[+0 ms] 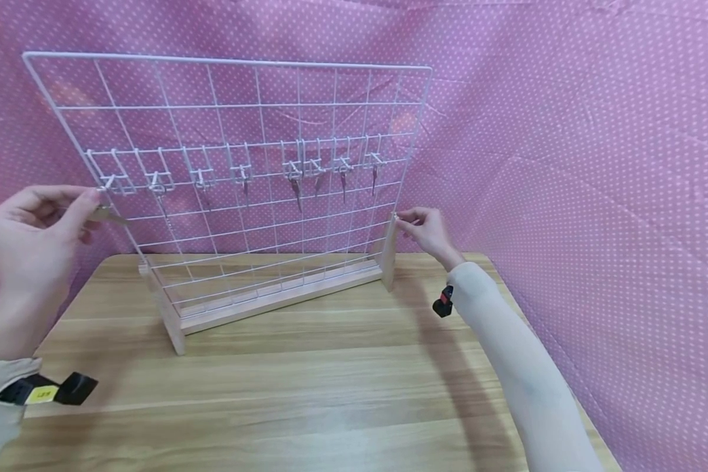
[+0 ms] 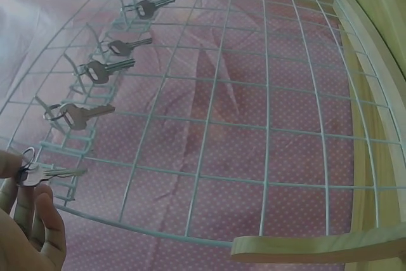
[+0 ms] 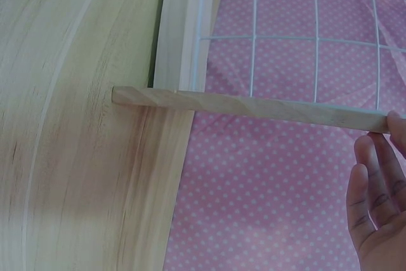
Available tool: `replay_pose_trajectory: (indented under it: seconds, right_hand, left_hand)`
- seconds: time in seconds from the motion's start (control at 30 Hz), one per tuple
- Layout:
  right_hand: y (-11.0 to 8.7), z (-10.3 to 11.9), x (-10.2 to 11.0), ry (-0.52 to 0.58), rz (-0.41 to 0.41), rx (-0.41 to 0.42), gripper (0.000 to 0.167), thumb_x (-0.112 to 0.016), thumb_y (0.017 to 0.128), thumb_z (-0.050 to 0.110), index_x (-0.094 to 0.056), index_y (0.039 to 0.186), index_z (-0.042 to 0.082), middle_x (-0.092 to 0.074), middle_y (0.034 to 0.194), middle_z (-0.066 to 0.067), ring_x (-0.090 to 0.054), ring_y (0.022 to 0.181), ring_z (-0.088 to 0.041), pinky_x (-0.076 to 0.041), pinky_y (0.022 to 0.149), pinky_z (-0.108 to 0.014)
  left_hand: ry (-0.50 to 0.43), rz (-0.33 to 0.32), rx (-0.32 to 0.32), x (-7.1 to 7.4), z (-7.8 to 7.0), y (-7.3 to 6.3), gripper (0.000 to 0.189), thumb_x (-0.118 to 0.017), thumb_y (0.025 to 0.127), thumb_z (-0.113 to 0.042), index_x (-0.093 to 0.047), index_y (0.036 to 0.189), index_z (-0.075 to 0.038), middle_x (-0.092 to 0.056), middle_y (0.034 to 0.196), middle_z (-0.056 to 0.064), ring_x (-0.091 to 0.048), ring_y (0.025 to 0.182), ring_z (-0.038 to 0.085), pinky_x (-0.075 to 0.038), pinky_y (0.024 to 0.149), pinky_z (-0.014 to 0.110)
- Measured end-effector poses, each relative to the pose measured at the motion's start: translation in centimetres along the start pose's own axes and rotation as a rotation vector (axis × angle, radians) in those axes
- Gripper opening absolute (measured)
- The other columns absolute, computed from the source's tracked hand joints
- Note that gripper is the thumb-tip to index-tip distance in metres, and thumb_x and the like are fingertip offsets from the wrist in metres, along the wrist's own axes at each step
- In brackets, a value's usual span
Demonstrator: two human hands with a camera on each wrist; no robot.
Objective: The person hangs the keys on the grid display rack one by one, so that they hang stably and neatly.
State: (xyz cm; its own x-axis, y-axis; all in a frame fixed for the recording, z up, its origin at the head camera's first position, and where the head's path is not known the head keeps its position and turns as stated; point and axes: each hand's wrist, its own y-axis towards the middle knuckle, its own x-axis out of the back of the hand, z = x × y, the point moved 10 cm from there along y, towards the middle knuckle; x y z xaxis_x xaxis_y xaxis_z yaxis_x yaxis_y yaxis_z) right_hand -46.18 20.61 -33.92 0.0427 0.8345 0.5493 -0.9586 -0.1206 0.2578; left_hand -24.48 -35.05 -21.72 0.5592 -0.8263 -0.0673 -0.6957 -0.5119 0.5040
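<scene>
At the far left of the head view my left hand [image 1: 32,239] pinches a key [image 1: 113,215] between thumb and fingertips. In the left wrist view this key [image 2: 47,174] has a small ring and lies against the lowest hook of the row. A white wire grid rack [image 1: 230,61] leans in a wooden stand and carries a row of hooks [image 1: 203,177]. Several other keys [image 1: 295,190] hang from them by rings. My right hand [image 1: 427,231] pinches the top end of the stand's right wooden side piece [image 3: 254,106] between thumb and fingers.
The rack's wooden base [image 1: 283,298] sits across the back of a wood-grain table [image 1: 307,387]. Pink dotted cloth [image 1: 596,131] encloses the back and sides. A black camera is strapped at each wrist.
</scene>
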Motion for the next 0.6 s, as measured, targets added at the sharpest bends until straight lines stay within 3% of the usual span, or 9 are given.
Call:
replay_pose_trajectory:
  seconds: [0.07, 0.23, 0.5, 0.6]
  right_hand:
    - [0.0, 0.1, 0.0, 0.004, -0.002, 0.006, 0.026, -0.074, 0.101, 0.019, -0.075, 0.122, 0.004, -0.077, 0.118, -0.021, -0.074, 0.093, -0.038, -0.065, 0.078, -0.031]
    - [-0.3, 0.0, 0.2, 0.036, -0.003, 0.031, 0.029, -0.075, 0.1, 0.022, -0.074, 0.124, 0.004, -0.077, 0.117, -0.021, -0.075, 0.085, -0.025, -0.061, 0.073, -0.02]
    - [-2.8, 0.1, 1.2, 0.053, -0.024, 0.067, 0.029, -0.075, 0.1, 0.021, -0.075, 0.122, 0.002, -0.075, 0.117, -0.024, -0.069, 0.076, -0.003, -0.054, 0.064, -0.014]
    - [-4.5, 0.8, 1.5, 0.021, -0.023, 0.07, 0.027, -0.074, 0.1, 0.019, -0.075, 0.12, 0.002, -0.076, 0.119, -0.022, -0.068, 0.081, -0.007, -0.054, 0.067, -0.014]
  left_hand:
    - [-0.022, 0.008, 0.002, -0.1, 0.3, -0.2, 0.004, -0.079, 0.093, -0.005, -0.079, 0.093, -0.009, -0.078, 0.077, -0.011, -0.064, 0.054, 0.001, -0.05, 0.052, 0.009]
    - [-0.192, 0.012, 0.011, -0.6, 1.2, -1.2, 0.005, -0.08, 0.09, 0.001, -0.078, 0.09, -0.003, -0.077, 0.073, -0.004, -0.064, 0.052, 0.005, -0.051, 0.05, 0.011]
    - [-0.163, 0.05, 0.019, -1.8, 3.4, -4.1, 0.01, -0.077, 0.091, 0.004, -0.077, 0.088, -0.005, -0.075, 0.067, -0.004, -0.064, 0.051, 0.004, -0.051, 0.047, 0.013]
    - [-0.088, 0.102, 0.022, -3.2, 4.1, -5.4, 0.011, -0.076, 0.092, 0.005, -0.078, 0.089, -0.006, -0.073, 0.067, -0.006, -0.064, 0.052, 0.003, -0.052, 0.049, 0.012]
